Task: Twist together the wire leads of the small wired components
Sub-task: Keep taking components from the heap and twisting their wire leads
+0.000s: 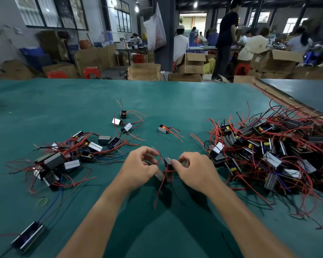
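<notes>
Head view looks down on a green table (175,108) with both bare forearms reaching in from the near edge. The two hands meet at the near middle of the table, just apart from each other.

The right hand (193,171) pinches a small black component (167,162) between thumb and forefinger, its other fingers (189,161) curled in. The left hand (138,169) has its fingers curled and grips the red leads (159,183) that come off that component. One lead arches up past its forefinger and others trail down toward the near edge. A silvery part shows just under the left hand, but blur hides how it joins the rest.

To the right lies a large heap of components (268,151), a dense tangle of red and black wires. To the left lies a smaller pile (69,157) with red, black and blue wires. A few loose units (122,121) sit farther off at the middle, and a single unit (164,129) lies just right of them.

At the near left, a longer box (29,237) lies with a blue wire running from it, and a yellow-green rubber band (42,202) lies nearby. Beyond the far edge stand cardboard boxes (144,71) and red stools (90,71), with people at other tables.
</notes>
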